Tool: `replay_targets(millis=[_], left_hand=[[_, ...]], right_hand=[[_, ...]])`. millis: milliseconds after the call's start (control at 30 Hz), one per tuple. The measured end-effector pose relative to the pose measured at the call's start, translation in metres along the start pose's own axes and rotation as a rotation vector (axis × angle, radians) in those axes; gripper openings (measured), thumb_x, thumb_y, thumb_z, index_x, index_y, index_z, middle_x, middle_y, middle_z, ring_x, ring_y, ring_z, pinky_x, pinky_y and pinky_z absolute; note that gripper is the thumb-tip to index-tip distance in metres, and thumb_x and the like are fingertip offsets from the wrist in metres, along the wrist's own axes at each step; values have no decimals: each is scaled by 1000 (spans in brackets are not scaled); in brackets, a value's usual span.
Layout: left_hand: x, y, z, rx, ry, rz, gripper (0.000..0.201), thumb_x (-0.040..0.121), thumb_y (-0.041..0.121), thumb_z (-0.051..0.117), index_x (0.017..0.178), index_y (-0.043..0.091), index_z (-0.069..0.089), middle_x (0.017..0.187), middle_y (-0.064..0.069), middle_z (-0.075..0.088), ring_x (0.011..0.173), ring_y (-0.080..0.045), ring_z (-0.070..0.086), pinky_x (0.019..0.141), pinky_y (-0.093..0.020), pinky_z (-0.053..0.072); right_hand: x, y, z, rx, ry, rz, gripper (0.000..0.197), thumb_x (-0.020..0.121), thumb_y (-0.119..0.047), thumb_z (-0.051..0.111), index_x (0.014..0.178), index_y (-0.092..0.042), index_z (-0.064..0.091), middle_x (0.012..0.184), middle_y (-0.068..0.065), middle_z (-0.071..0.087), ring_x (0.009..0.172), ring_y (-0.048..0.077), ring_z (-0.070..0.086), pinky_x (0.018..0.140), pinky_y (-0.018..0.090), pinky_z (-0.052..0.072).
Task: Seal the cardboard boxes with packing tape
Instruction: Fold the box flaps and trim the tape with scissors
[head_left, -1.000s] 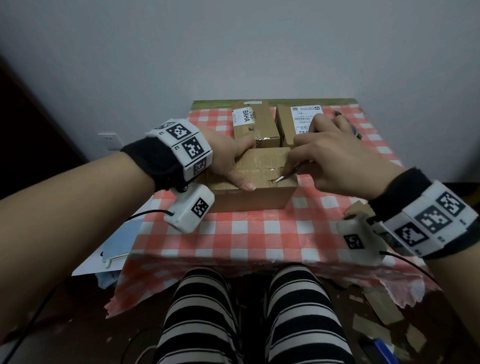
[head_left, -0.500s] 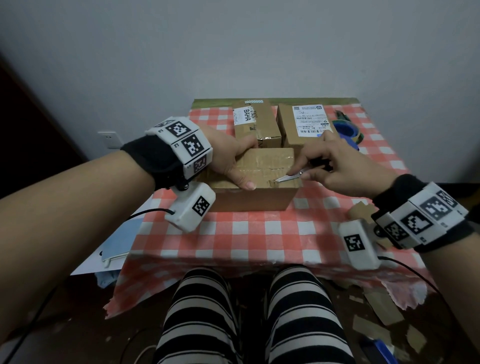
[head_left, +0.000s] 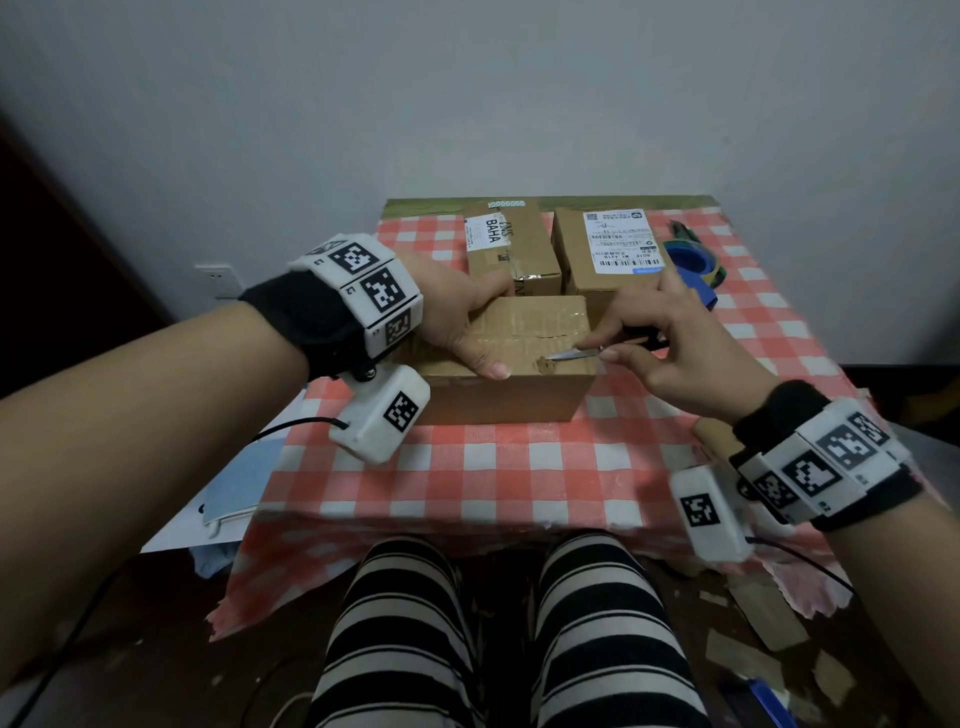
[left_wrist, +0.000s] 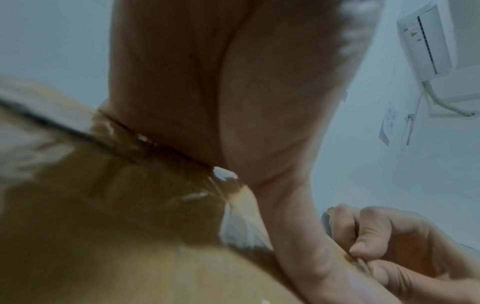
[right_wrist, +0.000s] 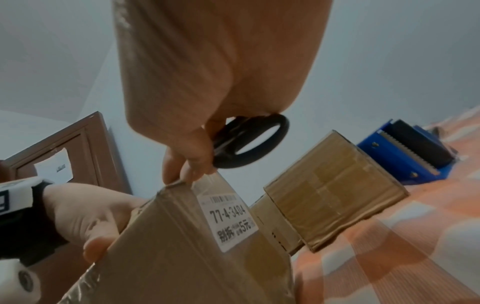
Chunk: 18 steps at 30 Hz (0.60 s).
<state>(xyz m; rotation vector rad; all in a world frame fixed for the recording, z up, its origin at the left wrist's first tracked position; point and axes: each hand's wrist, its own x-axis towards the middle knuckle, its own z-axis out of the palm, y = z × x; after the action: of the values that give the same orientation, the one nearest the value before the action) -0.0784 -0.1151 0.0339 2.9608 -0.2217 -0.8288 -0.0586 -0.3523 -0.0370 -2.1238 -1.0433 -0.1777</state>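
Observation:
A taped cardboard box (head_left: 519, 400) sits in the middle of the checked table. My left hand (head_left: 483, 332) grips its left part, thumb on the near top edge and fingers over the far edge. My right hand (head_left: 602, 349) holds black-handled scissors (head_left: 571, 355). Their closed blade tip rests on the box top beside a small torn hole. In the right wrist view the scissors' handle loop (right_wrist: 249, 144) shows under my fingers (right_wrist: 182, 164), above a box corner (right_wrist: 194, 236) with a white sticker. The left wrist view shows the box top (left_wrist: 103, 205), blurred.
Two more cardboard boxes stand behind: one labelled BAHA (head_left: 511, 244), one with a shipping label (head_left: 613, 249). A blue tape dispenser (head_left: 693, 265) lies at the back right. The checked cloth (head_left: 493, 467) in front is bare. Cardboard scraps lie on the floor (head_left: 769, 623).
My right hand has swung to the right and back off the box top, uncovering the labelled box and the tape dispenser. The scissor tip stays at about the same spot. The left hand has not moved.

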Motion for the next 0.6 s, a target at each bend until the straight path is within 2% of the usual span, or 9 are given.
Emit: replay_targets(millis=[67,200,267,333,367,467,600], left_hand=[[0,0,0,2,-5,-3,86,72,56,71,138,25,26,111,-2,53,102,-23,52,86,-34,42],[1,0,-1,-1,-14,-5,86,72,56,71,138,26,25,110,0,51,100,-22,51,86,-35,42],[1,0,-1,-1,-15,-8,84,72,56,71,137,26,26,112,-1,53,102,-23,52,86,-36,43],[1,0,-1,-6,-19,-9,84,70,56,71,135,27,27,113,-2,54,104,-23,53,88,-38,44],[1,0,-1,-11,-22,-10,84,70,56,71,135,28,27,113,-2,54,104,-24,54,89,-38,44],[2,-1,-1,-25,-27,-8,83,70,55,72,135,28,28,111,-1,54,103,-22,53,86,-35,43],[2,-2,-1,-22,-21,-8,81,72,55,72,134,28,28,110,0,54,101,-21,53,83,-33,41]], right_hand=[[-1,0,1,19,12,14,28,79,-23,66,85,-51,62,80,-31,58,89,15,39,78,34,33],[-1,1,2,5,15,18,29,81,-25,67,85,-53,63,83,-32,59,93,20,42,80,41,37],[-1,2,0,4,2,41,35,83,-19,72,86,-53,63,82,-33,59,93,15,41,82,41,36],[-1,3,-6,-18,-1,60,42,83,-13,74,85,-53,63,81,-36,58,90,4,37,81,39,32],[-2,2,-9,-47,-1,53,42,83,-12,74,85,-52,63,79,-35,58,87,1,35,81,39,31],[0,-6,-18,-217,-16,-6,34,82,-9,75,89,-42,71,75,-24,57,82,11,28,79,44,32],[3,-17,-23,-445,-41,-49,27,81,-9,74,89,-35,74,80,-14,60,83,15,28,73,35,18]])
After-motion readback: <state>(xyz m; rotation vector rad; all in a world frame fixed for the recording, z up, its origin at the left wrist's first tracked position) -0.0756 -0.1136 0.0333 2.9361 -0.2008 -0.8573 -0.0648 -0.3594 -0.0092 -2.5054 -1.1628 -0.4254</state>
